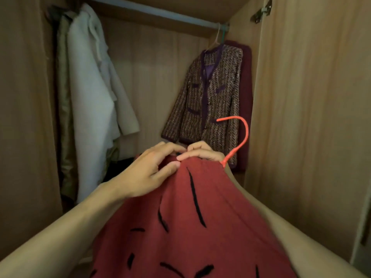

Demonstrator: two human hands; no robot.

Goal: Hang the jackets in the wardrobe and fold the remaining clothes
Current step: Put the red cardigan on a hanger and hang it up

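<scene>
A red jacket [192, 221] with black dash marks fills the lower middle of the head view, draped over an orange-red hanger [241, 135] whose hook curls up to the right. My left hand [148, 171] pinches the jacket's top edge from the left. My right hand [202, 152] grips the jacket and hanger at the neck; its forearm is partly hidden under the cloth. Both hands meet in front of the open wardrobe, well below the rail [152, 11].
A tweed jacket with purple trim [208, 97] hangs at the rail's right end, a dark red garment [246, 93] behind it. White [90, 77] and olive [64, 97] coats hang at the left. The wardrobe door [313, 117] stands open on the right.
</scene>
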